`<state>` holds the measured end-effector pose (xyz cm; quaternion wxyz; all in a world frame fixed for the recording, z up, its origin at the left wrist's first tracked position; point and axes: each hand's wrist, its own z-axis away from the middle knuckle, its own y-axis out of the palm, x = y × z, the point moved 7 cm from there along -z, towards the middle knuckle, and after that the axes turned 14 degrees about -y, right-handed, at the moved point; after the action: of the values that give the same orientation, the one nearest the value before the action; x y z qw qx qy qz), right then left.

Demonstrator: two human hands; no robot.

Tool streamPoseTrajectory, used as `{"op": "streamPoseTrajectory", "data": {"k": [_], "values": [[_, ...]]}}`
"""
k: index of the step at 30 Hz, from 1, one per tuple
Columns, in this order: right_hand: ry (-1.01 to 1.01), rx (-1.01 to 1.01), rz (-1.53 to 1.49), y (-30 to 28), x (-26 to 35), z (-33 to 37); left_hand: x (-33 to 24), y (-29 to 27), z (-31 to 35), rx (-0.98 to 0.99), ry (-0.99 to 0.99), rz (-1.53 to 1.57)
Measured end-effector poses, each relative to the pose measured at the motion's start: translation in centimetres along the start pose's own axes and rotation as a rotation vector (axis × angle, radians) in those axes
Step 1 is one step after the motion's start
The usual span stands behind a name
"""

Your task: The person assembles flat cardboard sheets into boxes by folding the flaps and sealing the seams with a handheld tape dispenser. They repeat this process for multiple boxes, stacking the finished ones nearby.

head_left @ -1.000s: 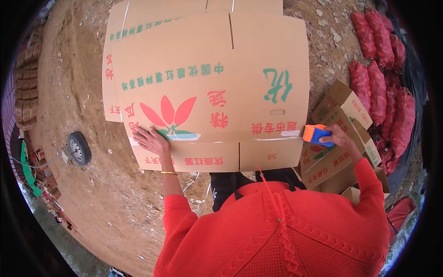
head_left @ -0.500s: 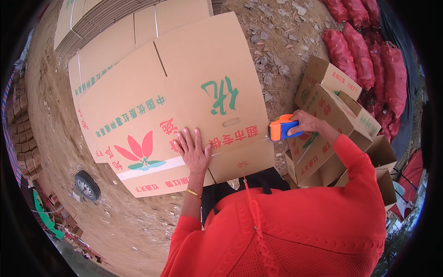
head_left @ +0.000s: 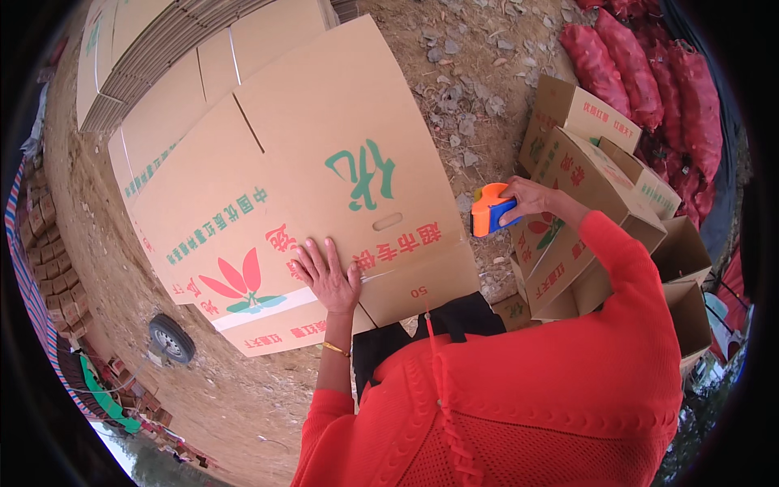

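Note:
A flat printed cardboard box [head_left: 324, 105] lies in front of me on a stack of similar folded cardboard. My left hand [head_left: 331, 276] is laid on its near part, fingers stretched out and palm down. A pale strip of tape [head_left: 272, 307] runs along the near fold and passes beside that hand; toward the right end it is shiny and hard to make out. My right hand [head_left: 527, 199] grips an orange and blue tape dispenser [head_left: 489, 213], held just off the box's right edge. Whether tape still joins the dispenser to the box cannot be made out.
Opened cardboard boxes [head_left: 588, 203] stand close by my right arm. Beyond them lie several red mesh sacks [head_left: 629, 69]. Bundled flat cartons [head_left: 150, 40] are stacked at the far left. A small wheel [head_left: 171, 338] sits on the dirt ground to the left.
The tape dispenser in my right hand has moved slightly outward from the box's right edge and tilted. My left hand keeps its place on the cardboard. The whole view has turned a little.

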<state>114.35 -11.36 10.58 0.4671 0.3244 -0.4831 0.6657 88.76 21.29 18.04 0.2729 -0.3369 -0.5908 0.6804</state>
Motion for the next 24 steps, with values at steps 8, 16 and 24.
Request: {"op": "streamPoseTrajectory", "data": {"k": [8,16,24], "values": [[0.032,0.088,-0.055,1.6,-1.9,-0.7,0.1,0.0,0.0,0.0,0.002,0.001],[-0.053,-0.039,0.029,-0.3,-1.3,0.5,0.0,-0.1,0.1,-0.001,0.0,0.01],[0.028,0.056,0.016,2.7,-4.3,-1.3,-0.3,-0.2,0.1,-0.015,0.037,-0.033]]}}
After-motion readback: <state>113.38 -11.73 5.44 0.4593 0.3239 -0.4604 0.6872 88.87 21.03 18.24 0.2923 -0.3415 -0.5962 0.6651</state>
